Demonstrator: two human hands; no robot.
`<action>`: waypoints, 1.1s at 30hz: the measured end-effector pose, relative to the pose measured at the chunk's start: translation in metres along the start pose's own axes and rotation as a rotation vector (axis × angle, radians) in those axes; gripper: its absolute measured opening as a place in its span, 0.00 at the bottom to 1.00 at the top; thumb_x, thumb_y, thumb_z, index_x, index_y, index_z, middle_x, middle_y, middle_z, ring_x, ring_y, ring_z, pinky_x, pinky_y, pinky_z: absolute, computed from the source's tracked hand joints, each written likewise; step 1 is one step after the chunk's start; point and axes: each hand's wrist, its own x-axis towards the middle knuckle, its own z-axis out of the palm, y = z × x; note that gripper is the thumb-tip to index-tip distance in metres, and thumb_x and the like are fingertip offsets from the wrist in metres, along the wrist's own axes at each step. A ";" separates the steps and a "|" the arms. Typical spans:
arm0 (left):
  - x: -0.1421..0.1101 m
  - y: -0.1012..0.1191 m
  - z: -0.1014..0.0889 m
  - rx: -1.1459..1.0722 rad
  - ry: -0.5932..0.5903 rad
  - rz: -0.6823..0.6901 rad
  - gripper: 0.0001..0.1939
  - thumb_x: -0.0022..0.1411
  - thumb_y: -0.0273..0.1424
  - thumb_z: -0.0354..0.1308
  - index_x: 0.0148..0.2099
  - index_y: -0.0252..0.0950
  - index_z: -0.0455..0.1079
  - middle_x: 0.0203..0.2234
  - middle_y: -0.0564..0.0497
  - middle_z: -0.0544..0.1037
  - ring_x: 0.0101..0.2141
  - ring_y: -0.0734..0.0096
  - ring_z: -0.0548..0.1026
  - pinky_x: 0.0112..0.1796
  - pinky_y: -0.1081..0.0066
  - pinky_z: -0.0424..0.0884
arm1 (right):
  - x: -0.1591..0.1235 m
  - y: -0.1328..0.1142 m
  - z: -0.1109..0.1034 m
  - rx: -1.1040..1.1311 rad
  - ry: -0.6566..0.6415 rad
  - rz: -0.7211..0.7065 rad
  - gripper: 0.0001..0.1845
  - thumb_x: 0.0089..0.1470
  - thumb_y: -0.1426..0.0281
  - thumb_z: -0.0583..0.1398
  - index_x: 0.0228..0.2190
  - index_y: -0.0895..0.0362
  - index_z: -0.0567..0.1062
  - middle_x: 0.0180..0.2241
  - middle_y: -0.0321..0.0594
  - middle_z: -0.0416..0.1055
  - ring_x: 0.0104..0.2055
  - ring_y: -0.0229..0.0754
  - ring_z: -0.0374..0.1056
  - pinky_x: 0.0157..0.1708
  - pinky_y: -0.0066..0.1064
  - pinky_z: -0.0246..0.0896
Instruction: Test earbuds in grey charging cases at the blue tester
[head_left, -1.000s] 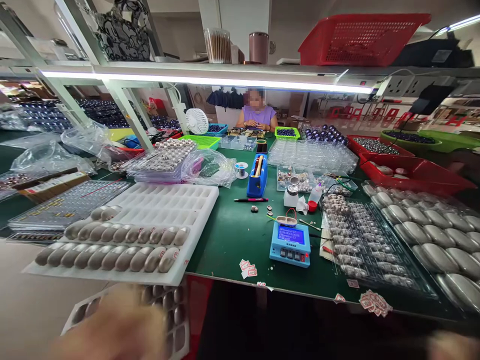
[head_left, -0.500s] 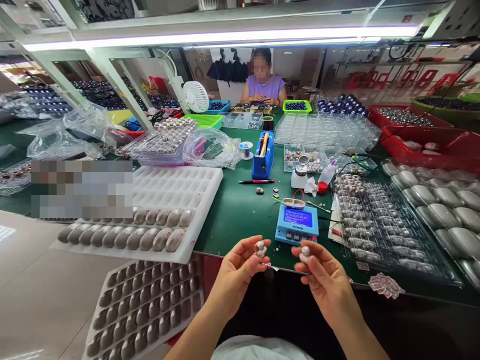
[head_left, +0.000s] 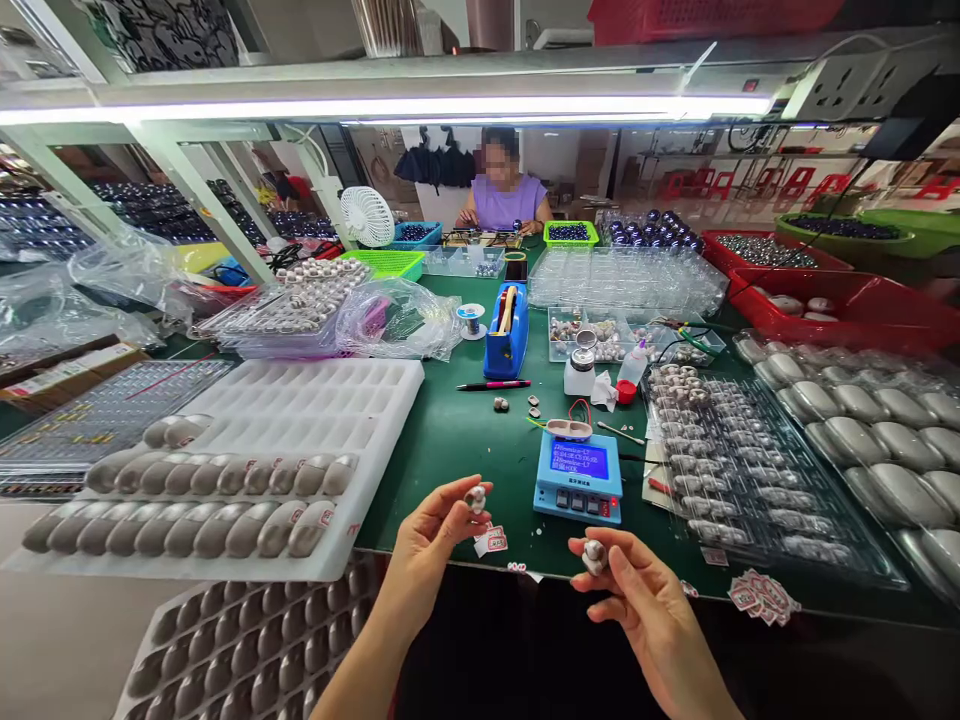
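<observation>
My left hand holds a small pearl-grey earbud between thumb and fingertips, just above the front of the green table. Another earbud is pinched in my right hand, lower and further right, at the table's front edge. Between and behind the hands stands a light-blue tester box with a lit screen and a row of buttons. An open earbud case with wires lies behind its top edge. Small printed labels lie near my left fingertips.
A white foam tray with grey oval cases stands at left, a second tray below it. Clear trays of wrapped earbuds fill the right. Behind are a blue tape dispenser, a pen and a co-worker.
Both hands have shifted left and slightly down in view, each still holding an earbud, and are further apart. The view has turned, with the table's contents lower and more to the left.
</observation>
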 end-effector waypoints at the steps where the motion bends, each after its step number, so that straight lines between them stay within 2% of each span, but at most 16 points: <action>1: 0.004 -0.001 -0.002 -0.005 0.021 0.011 0.21 0.60 0.42 0.64 0.50 0.35 0.75 0.47 0.42 0.78 0.35 0.70 0.78 0.39 0.73 0.77 | 0.000 0.000 -0.001 -0.031 0.010 -0.014 0.19 0.58 0.54 0.63 0.45 0.53 0.77 0.47 0.47 0.73 0.39 0.44 0.74 0.32 0.28 0.73; 5: 0.012 -0.003 -0.004 -0.060 0.084 0.003 0.20 0.59 0.42 0.65 0.49 0.35 0.75 0.46 0.43 0.79 0.34 0.72 0.78 0.37 0.77 0.77 | -0.001 -0.001 -0.001 -0.127 0.058 -0.065 0.19 0.57 0.54 0.63 0.44 0.53 0.77 0.46 0.47 0.74 0.39 0.46 0.74 0.32 0.30 0.74; 13: 0.011 -0.001 -0.004 -0.120 0.112 -0.025 0.19 0.58 0.42 0.66 0.47 0.36 0.77 0.46 0.44 0.79 0.33 0.74 0.78 0.36 0.79 0.77 | -0.001 -0.010 0.001 -0.169 0.176 -0.069 0.19 0.56 0.52 0.64 0.42 0.53 0.78 0.46 0.46 0.74 0.38 0.46 0.74 0.30 0.28 0.73; 19: 0.012 -0.003 -0.004 -0.134 0.132 -0.018 0.19 0.56 0.41 0.68 0.46 0.37 0.77 0.45 0.45 0.79 0.32 0.73 0.78 0.34 0.79 0.77 | 0.000 -0.011 0.003 -0.193 0.172 -0.068 0.20 0.57 0.51 0.63 0.41 0.53 0.77 0.45 0.46 0.74 0.38 0.46 0.74 0.30 0.30 0.74; 25: 0.010 0.001 0.004 -0.135 0.188 -0.020 0.17 0.56 0.39 0.68 0.45 0.35 0.77 0.44 0.45 0.80 0.32 0.74 0.78 0.35 0.79 0.77 | 0.001 -0.012 0.008 -0.262 0.167 -0.076 0.21 0.57 0.50 0.62 0.41 0.53 0.77 0.46 0.46 0.74 0.38 0.47 0.74 0.31 0.33 0.74; 33: 0.010 -0.002 -0.002 -0.079 0.152 -0.011 0.19 0.56 0.41 0.67 0.47 0.35 0.76 0.46 0.43 0.79 0.32 0.71 0.78 0.35 0.74 0.78 | -0.003 -0.003 0.007 -0.420 0.169 -0.163 0.17 0.61 0.54 0.60 0.42 0.53 0.77 0.46 0.46 0.74 0.39 0.47 0.75 0.33 0.33 0.76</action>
